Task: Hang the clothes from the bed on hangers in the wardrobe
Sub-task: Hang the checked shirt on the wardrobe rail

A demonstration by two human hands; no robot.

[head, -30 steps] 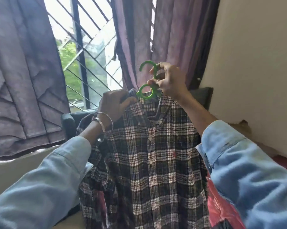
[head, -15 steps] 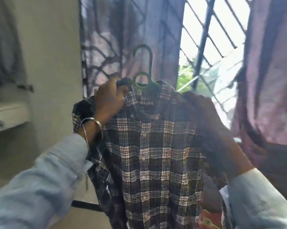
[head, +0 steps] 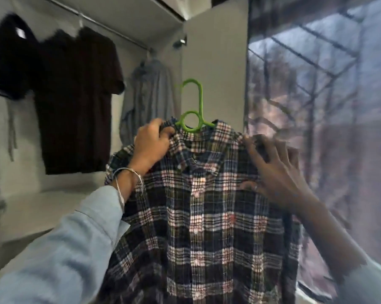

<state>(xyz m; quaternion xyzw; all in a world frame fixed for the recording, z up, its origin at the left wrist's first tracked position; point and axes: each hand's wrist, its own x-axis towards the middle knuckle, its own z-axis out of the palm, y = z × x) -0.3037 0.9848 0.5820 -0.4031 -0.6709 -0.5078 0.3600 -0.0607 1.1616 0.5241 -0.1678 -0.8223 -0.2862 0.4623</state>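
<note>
- Plaid shirt (head: 207,216) on green hanger (head: 193,110), held up in front of open wardrobe (head: 213,62); buttoned front faces cam.
- Hanger hook + ring stick up above collar, hook in free air below the rail (head: 110,29), not on it.
- Left hand (head: 152,143): grip curled, pinching shirt's left shoulder/collar fabric just beside hanger ring. 2 thin bangles (head: 128,176) on the wrist, light blue sleeve (head: 64,249) below.
- Right hand (head: 277,172): fingers spread, laid flat on shirt's right shoulder, thumb on the chest fabric; blurry, can't tell if any cloth is pinched. Ring on 1 finger.
- Inside wardrobe, behind shirt: dark tee (head: 75,102) + black garment (head: 12,58) hang on the rail at left, pale grey-blue shirt (head: 150,95) hangs further right near the back corner.
- White shelf (head: 42,207) under the hung clothes.
- Curtain (head: 316,128) w/ window bars showing through, right of wardrobe.
</note>
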